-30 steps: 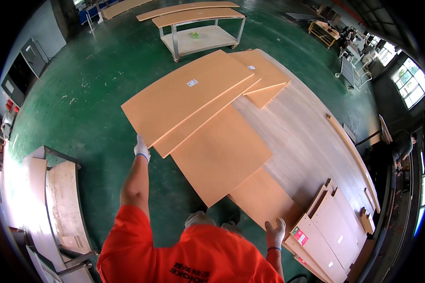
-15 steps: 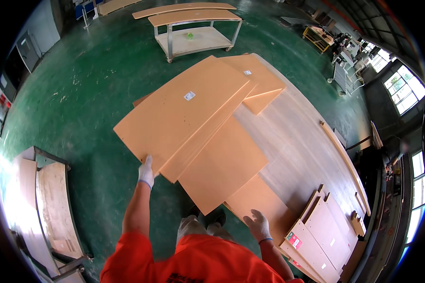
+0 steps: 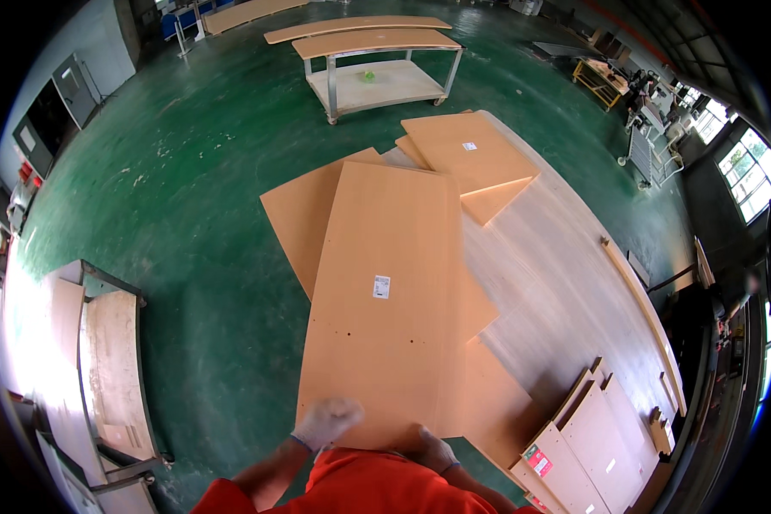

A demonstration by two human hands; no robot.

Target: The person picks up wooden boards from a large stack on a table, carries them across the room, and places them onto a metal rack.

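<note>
A long wood-coloured panel (image 3: 377, 231) with a white label (image 3: 381, 287) and two small holes lies lengthwise before me, its near edge against my body. My left hand (image 3: 330, 421), in a pale glove, is over the panel's near left corner with its fingers curled in; whatever they hold, if anything, is hidden. My gloved right hand (image 3: 434, 450) grips the near edge toward the right, its fingers partly out of sight. Beneath lie more panels: one juts out at the far left (image 3: 304, 210), another at the near right (image 3: 493, 390).
Further panels (image 3: 463, 141) are piled at the worktable's far end. Narrower boards (image 3: 591, 437) with a red label are stacked at the near right. A strip (image 3: 638, 300) lies along the table's right edge. Carts stand ahead (image 3: 377, 90) and at left (image 3: 116, 368).
The labelled panel has turned from slanting to nearly straight ahead and come closer to me. My right hand has gone from free and spread to its near edge; my left hand moved nearer.
</note>
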